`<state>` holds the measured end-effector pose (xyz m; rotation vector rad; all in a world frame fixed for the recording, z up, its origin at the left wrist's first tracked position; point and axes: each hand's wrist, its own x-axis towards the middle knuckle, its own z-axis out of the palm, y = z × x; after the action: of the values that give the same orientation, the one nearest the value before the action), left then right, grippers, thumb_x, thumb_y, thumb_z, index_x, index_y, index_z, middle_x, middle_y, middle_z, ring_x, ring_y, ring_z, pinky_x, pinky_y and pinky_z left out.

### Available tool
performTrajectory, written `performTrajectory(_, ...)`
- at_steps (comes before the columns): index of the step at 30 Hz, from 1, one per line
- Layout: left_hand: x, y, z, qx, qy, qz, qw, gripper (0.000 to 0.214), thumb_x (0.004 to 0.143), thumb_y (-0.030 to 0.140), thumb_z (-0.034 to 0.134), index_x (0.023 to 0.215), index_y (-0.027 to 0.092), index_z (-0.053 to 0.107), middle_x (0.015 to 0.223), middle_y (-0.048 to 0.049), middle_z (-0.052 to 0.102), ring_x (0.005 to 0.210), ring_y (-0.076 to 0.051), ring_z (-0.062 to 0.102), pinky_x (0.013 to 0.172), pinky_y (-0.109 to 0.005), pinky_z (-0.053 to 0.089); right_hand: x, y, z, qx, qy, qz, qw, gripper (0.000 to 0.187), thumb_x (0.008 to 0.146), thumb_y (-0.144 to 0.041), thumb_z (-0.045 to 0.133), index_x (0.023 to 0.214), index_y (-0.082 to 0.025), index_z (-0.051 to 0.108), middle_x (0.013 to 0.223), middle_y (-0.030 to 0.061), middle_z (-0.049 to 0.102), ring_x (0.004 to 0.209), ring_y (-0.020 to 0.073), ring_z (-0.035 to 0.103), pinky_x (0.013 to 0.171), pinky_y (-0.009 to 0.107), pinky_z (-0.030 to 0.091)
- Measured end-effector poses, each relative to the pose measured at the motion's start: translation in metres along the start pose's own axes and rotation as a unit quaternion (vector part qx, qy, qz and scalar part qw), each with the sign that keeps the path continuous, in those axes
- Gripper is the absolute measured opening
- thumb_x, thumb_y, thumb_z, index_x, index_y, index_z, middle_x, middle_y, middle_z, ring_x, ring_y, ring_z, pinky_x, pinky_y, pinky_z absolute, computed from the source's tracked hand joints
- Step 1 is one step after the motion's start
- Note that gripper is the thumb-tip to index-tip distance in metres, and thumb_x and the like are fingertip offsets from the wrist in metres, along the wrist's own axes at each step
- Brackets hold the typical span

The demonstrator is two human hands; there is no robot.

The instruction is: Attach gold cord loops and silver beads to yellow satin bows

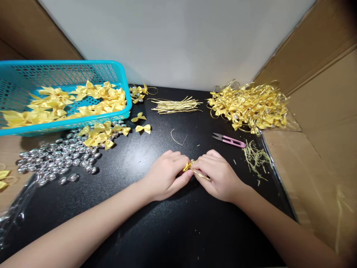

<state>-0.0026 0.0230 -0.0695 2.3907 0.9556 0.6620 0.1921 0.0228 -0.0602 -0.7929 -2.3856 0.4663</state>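
Observation:
My left hand (166,174) and my right hand (219,174) meet at the middle of the black table (156,223), both closed in a pinch. Between their fingertips sits a small yellow ribbon bow (187,166). A thin gold wire tie (201,174) runs from the bow under my right fingers. Both wrists rest on the table top.
A blue basket (83,70) of yellow bows stands at the back left. Silver beads (55,158) and loose bows (100,134) lie below it. Gold ties (176,105) lie at the back centre, a heap of tied bows (251,106) at the back right, pink snips (230,140) and trimmings (255,158) nearby. Cardboard walls (320,111) flank both sides.

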Motion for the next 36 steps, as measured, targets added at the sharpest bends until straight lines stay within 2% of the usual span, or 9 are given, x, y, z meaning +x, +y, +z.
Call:
performTrajectory(6,0.001,-0.001,0.001,-0.042,-0.002,-0.019,0.999,0.032,0.098,0.026,0.034,0.072,0.019,0.05,0.064,0.0003,0.057,0.062,-0.015,0.049,0.066,-0.03,0.034,0.0,-0.001,0.002,0.049,0.023,0.034,0.998,0.016,0.087,-0.012,0.052,0.073,-0.019,0.053,0.06,-0.0039,0.054,0.056,0.0102,0.048,0.065,0.028,0.034)
performTrajectory(11,0.001,0.0,0.005,-0.026,0.034,-0.017,0.999,0.033,0.096,0.025,0.037,0.067,0.019,0.049,0.059,0.0009,0.055,0.058,-0.014,0.048,0.063,-0.029,0.034,0.002,-0.004,0.004,0.107,0.064,0.089,0.988,0.017,0.083,-0.012,0.055,0.067,-0.018,0.055,0.057,-0.0047,0.054,0.053,0.0087,0.048,0.064,0.026,0.039)
performTrajectory(17,0.002,0.007,0.007,-0.133,0.073,-0.066,0.986,0.037,0.097,0.025,0.035,0.064,0.019,0.049,0.057,0.0019,0.052,0.057,-0.012,0.05,0.064,-0.027,0.039,0.005,-0.008,0.007,0.234,0.09,0.231,0.94,0.016,0.08,-0.015,0.054,0.067,-0.018,0.061,0.058,-0.0021,0.058,0.053,0.0102,0.05,0.053,0.023,0.039)
performTrajectory(20,0.001,0.009,0.006,-0.177,0.068,-0.073,0.979,0.037,0.098,0.024,0.033,0.068,0.019,0.053,0.06,0.0015,0.055,0.06,-0.013,0.053,0.066,-0.026,0.04,0.004,-0.007,0.009,0.264,0.092,0.254,0.926,0.017,0.079,-0.016,0.055,0.063,-0.019,0.058,0.056,-0.0028,0.055,0.052,0.0103,0.048,0.051,0.022,0.038)
performTrajectory(23,0.0,0.009,0.005,-0.149,0.065,-0.069,0.984,0.028,0.094,0.026,0.039,0.07,0.019,0.052,0.062,0.001,0.055,0.061,-0.014,0.053,0.065,-0.027,0.04,0.003,-0.006,0.01,0.23,0.096,0.238,0.939,0.017,0.077,-0.014,0.056,0.061,-0.019,0.052,0.056,-0.0038,0.053,0.052,0.0096,0.046,0.051,0.022,0.038)
performTrajectory(28,-0.001,0.012,0.008,-0.037,0.126,-0.1,0.986,0.022,0.09,0.025,0.048,0.069,0.019,0.049,0.058,0.0028,0.05,0.056,-0.013,0.047,0.059,-0.027,0.036,0.002,-0.009,0.011,0.108,0.116,0.156,0.975,0.017,0.08,-0.012,0.056,0.065,-0.019,0.053,0.057,-0.0039,0.054,0.055,0.0099,0.048,0.058,0.024,0.038)
performTrajectory(31,-0.002,0.012,0.008,0.005,0.147,-0.078,0.986,0.017,0.088,0.025,0.051,0.073,0.019,0.05,0.06,0.0023,0.053,0.057,-0.013,0.049,0.06,-0.027,0.036,0.001,-0.01,0.011,0.072,0.126,0.13,0.981,0.018,0.083,-0.013,0.055,0.066,-0.02,0.051,0.058,-0.0039,0.054,0.056,0.0103,0.048,0.061,0.025,0.038)
performTrajectory(33,-0.001,0.01,0.007,0.037,0.139,-0.057,0.988,0.02,0.09,0.027,0.05,0.071,0.019,0.05,0.06,0.0016,0.054,0.057,-0.013,0.048,0.06,-0.028,0.036,0.001,-0.009,0.011,0.055,0.116,0.112,0.985,0.018,0.084,-0.013,0.053,0.067,-0.02,0.051,0.06,-0.0033,0.054,0.058,0.0109,0.049,0.063,0.026,0.038)
performTrajectory(36,0.0,0.005,0.003,0.077,0.09,-0.023,0.993,0.025,0.095,0.026,0.044,0.071,0.018,0.05,0.062,0.0006,0.056,0.057,-0.014,0.049,0.06,-0.028,0.035,0.0,-0.007,0.012,0.029,0.091,0.083,0.992,0.02,0.087,-0.014,0.049,0.068,-0.02,0.049,0.06,-0.0025,0.053,0.058,0.0117,0.048,0.064,0.027,0.038)
